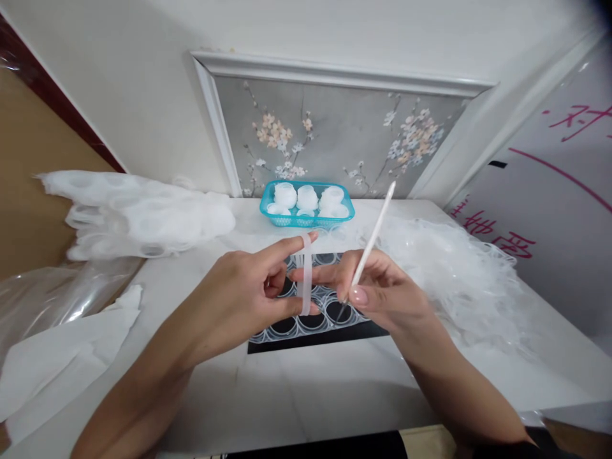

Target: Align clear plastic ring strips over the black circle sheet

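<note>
My left hand point(243, 290) grips a translucent white plastic ring point(307, 274) by its rim, between thumb and index finger. It is turned nearly edge-on, so whether it is an open ring or a lid I cannot tell. In my right hand point(382, 287) is a slim white pen-like tool point(375, 239), its thin dark tip pointing down. One finger of that hand reaches out to the ring. Below both hands lies a sheet of joined clear plastic rings point(313, 322) on a black mat point(287, 346), partly hidden by the hands.
Behind the hands a blue basket point(306, 222) holds several stacks of white round pieces. A white bundle of ring sheets point(153, 217) lies at the left, a loose clear heap point(444, 274) at the right. White paper point(71, 357) and clear film point(62, 299) are at the left edge.
</note>
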Demonstrator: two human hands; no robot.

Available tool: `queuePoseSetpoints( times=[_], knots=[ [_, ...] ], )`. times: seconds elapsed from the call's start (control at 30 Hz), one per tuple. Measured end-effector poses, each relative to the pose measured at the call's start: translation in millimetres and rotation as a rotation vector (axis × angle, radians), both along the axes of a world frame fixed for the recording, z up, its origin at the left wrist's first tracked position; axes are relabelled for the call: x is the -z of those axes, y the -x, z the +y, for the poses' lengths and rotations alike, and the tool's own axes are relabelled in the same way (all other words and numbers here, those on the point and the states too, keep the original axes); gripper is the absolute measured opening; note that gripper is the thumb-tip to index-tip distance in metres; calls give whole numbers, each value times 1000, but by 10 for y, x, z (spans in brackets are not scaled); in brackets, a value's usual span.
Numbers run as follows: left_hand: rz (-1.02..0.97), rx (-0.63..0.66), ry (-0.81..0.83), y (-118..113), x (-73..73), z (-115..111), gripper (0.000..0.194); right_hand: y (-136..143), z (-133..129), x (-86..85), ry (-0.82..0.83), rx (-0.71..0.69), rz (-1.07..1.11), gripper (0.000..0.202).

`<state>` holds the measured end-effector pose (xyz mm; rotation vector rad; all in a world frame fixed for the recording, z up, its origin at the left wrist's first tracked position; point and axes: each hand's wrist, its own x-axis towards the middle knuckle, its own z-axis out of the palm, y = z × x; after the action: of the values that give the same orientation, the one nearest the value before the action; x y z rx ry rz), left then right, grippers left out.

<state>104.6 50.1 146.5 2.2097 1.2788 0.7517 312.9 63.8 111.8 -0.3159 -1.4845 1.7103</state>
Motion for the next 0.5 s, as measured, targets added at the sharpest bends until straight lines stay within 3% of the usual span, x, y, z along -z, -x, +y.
queuePoseSetpoints(
  times=[0.23, 0.5],
  knots=[
    [59, 12, -39, 2, 15, 18, 65, 26, 12, -4, 87, -2, 33, 5],
    [103, -21, -66, 0, 13, 29, 55, 30, 52, 18, 68, 143, -9, 5]
  ],
)
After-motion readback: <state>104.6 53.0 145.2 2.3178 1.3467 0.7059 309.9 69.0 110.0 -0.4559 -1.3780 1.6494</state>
